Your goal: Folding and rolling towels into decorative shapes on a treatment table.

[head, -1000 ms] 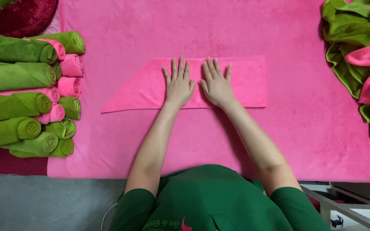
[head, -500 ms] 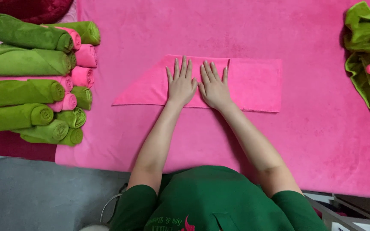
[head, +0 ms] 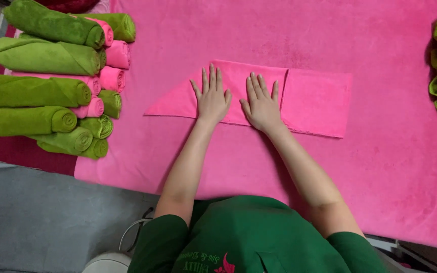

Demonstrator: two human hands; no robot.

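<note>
Two flat, open hands, left hand [head: 212,99] and right hand [head: 262,105], pressed side by side on a folded pink terry towel [head: 259,97] whose long axis ran left to right across the pink-covered table [head: 380,167], its pointed end nearer the left hand.

No packages, labels, signs or screens in view, apart from a pink logo [head: 222,264] printed on the green shirt [head: 259,237]

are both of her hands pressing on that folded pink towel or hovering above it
Touching. The head view shows the left hand and right hand lying flat, palms down, fingers spread, on the folded pink towel, with no gap or shadow visible beneath them.
</note>
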